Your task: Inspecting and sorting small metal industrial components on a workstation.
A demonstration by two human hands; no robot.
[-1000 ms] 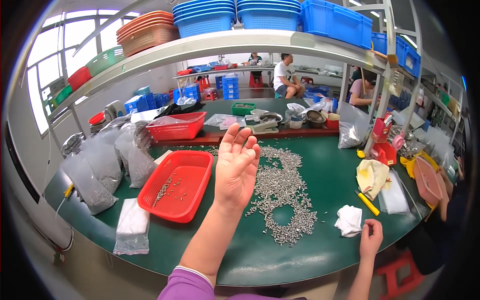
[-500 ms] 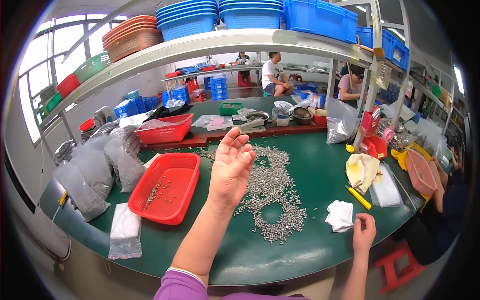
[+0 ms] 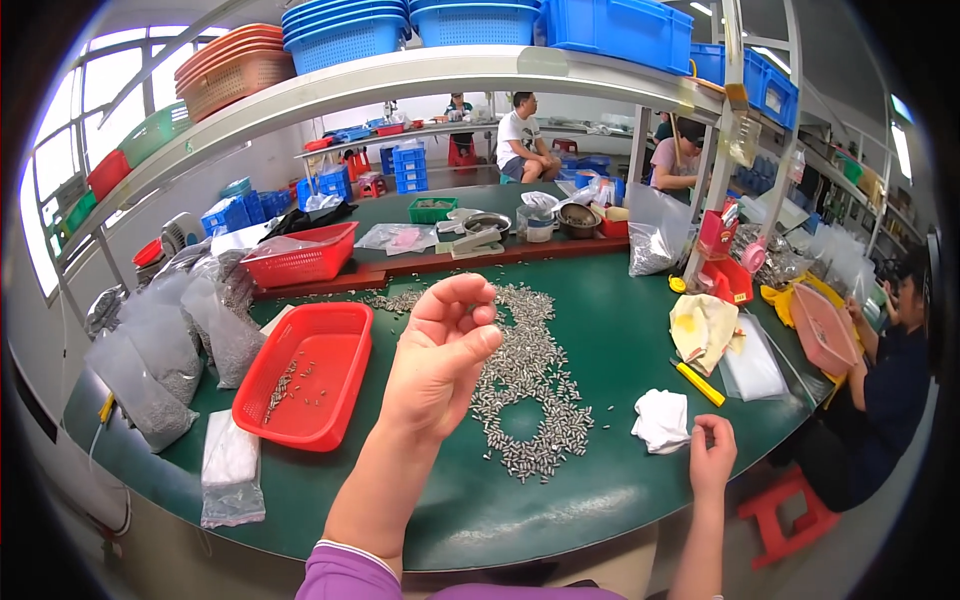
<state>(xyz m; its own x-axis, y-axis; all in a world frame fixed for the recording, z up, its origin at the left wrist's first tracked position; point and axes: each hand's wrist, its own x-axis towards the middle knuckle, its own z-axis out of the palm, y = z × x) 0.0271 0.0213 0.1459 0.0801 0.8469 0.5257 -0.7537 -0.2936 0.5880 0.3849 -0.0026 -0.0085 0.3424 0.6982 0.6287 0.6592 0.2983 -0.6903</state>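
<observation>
My left hand [image 3: 437, 355] is raised over the table's middle, fingers curled toward the thumb; anything pinched between them is too small or hidden to make out. Below and behind it spreads a heap of small silvery metal pins [image 3: 530, 370], with a bare round gap in its near part. To the left, a red plastic basket [image 3: 335, 410] holds a few loose pins. My right hand [image 3: 712, 452] is at the near right edge of the table, loosely closed, its fingertips partly hidden. Just left of it lies a crumpled white cloth [image 3: 661, 420].
Bags of pins [image 3: 145, 370] line the left edge near a packet of clear bags [image 3: 230, 465]. Right: a yellow cutter knife [image 3: 700, 384], a stained glove [image 3: 703, 328] and plastic bags [image 3: 757, 360]. A shelf [image 3: 440, 78] crosses overhead. A co-worker [image 3: 895, 390] sits far right.
My left hand's fingers have curled in more toward the thumb. The whole view has shifted slightly, so the table appears further left. My right hand stays beside the white cloth.
</observation>
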